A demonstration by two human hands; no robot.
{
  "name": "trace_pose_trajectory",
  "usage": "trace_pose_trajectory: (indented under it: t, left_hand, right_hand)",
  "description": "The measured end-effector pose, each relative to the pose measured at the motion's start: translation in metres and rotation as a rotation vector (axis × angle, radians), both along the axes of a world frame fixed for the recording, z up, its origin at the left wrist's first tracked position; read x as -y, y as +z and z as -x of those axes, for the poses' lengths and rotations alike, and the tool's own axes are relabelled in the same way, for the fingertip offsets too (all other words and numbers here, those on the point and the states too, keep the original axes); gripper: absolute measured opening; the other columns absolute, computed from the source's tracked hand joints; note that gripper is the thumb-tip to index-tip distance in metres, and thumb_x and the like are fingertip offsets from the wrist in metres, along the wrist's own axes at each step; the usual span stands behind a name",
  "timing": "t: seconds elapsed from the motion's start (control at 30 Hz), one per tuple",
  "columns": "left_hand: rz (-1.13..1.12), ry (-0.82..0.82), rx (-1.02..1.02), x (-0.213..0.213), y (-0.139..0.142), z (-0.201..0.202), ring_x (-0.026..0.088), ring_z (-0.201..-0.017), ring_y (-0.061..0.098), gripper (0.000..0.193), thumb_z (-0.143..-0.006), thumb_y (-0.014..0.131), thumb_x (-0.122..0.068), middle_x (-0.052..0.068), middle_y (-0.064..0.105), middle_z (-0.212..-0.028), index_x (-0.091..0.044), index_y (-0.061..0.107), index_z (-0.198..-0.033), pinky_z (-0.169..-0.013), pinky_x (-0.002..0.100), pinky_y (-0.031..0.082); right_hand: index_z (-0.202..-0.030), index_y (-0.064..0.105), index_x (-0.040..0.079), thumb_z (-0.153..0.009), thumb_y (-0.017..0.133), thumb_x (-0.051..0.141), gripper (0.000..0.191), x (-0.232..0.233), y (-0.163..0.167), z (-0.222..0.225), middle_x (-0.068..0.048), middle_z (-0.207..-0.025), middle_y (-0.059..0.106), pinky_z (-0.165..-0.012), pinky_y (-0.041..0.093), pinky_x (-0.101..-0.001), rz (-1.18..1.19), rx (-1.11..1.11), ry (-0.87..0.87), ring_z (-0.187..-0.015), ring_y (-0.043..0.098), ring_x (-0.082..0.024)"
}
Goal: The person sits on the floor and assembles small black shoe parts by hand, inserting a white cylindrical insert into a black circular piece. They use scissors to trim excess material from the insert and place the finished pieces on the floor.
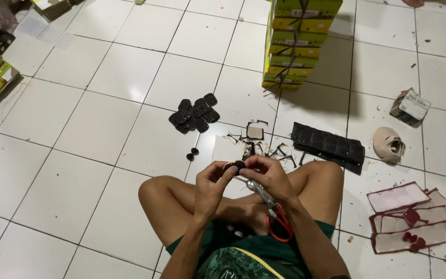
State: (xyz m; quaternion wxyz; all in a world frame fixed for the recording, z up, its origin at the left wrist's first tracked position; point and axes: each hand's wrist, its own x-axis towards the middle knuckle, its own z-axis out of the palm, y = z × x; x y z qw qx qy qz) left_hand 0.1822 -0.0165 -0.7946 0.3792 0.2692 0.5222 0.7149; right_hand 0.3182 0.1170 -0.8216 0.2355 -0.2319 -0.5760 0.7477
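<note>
Head view: one small black piece [234, 166] pinched between both hands above the crossed legs. Left hand [210, 187] fingers closed on it; right hand [268, 178] closed on it too, with one pair of red-handled scissors [273, 212] hanging from it. One pile of black pieces [194, 114], one black tray [328, 145], three red trays [410, 218] on the floor [78, 129].

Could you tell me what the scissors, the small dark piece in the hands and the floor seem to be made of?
Scissors: shiny grey blades, likely steel; glossy red handles, probably plastic. Small dark piece, pinched between left hand and right hand: matte black, perhaps plastic or rubber; too small to tell. Floor: white glazed tiles with dark grout lines, apparently ceramic.
</note>
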Motion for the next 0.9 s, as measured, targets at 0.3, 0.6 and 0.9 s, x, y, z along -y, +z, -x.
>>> trace_pose_trajectory:
  t: [0.3,0.6,0.9]
  left_hand:
    - [-0.056,-0.016,-0.06,-0.009,0.014,-0.014,0.014,-0.102,0.068,0.021,-0.093,0.074,-0.004,0.009,0.072,-0.107,0.004,0.069,-0.113,-0.09,0.028,0.057]
    - [-0.062,0.047,0.075,-0.002,0.022,-0.011,0.013,-0.096,0.069,0.02,-0.095,0.073,-0.006,0.009,0.073,-0.104,0.004,0.069,-0.112,-0.087,0.027,0.057]
    - [-0.275,-0.16,0.7,-0.015,0.012,0.002,0.015,-0.095,0.066,0.03,-0.102,0.069,-0.005,0.011,0.071,-0.106,0.004,0.054,-0.126,-0.089,0.027,0.049]
  right_hand:
    - [-0.119,0.064,0.002,-0.099,0.069,0.018,0.026,0.009,0.004,-0.007,-0.003,-0.099,0.068,-0.074,0.053,-0.0251,0.278,-0.111,0.026,-0.088,0.064,-0.011]
    - [-0.115,0.068,-0.002,-0.094,0.07,0.009,0.024,0.023,0.008,0.007,-0.007,-0.102,0.074,-0.085,0.057,-0.0286,0.058,-0.006,-0.132,-0.094,0.07,-0.014]
    - [-0.113,0.068,-0.002,-0.096,0.069,0.011,0.021,0.008,-0.009,0.014,-0.01,-0.101,0.073,-0.083,0.06,-0.0337,0.488,-0.203,-0.002,-0.091,0.071,-0.019]
